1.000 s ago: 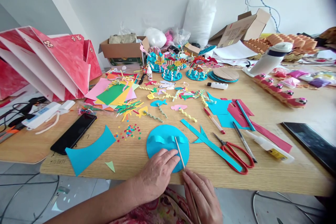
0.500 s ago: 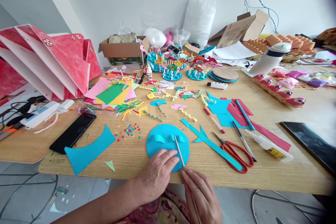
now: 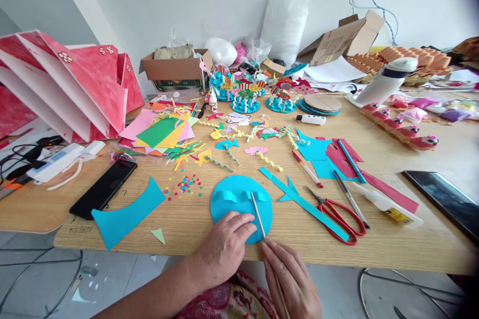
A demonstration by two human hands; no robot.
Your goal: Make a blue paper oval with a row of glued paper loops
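A round blue paper-covered disc lies at the table's front edge, with a wavy blue paper strip standing in humps across it. My left hand rests on the disc's lower part, fingers laid over its surface and thumb hidden. Between the thumb and fingers of my right hand is a thin wooden stick, its far tip touching the strip right of the middle. To the right lie a straight blue paper strip and red-handled scissors, the strip crossing over a handle.
On the left are a phone, a curved blue paper scrap and small paper dots. A glue bottle, pens and a dark tablet lie right. Paper fish and finished blue discs stand farther back.
The view has shifted slightly, so the table things sit a little farther right. Both hands keep nearly the same pose, and the stick's tip stays at the wavy strip.
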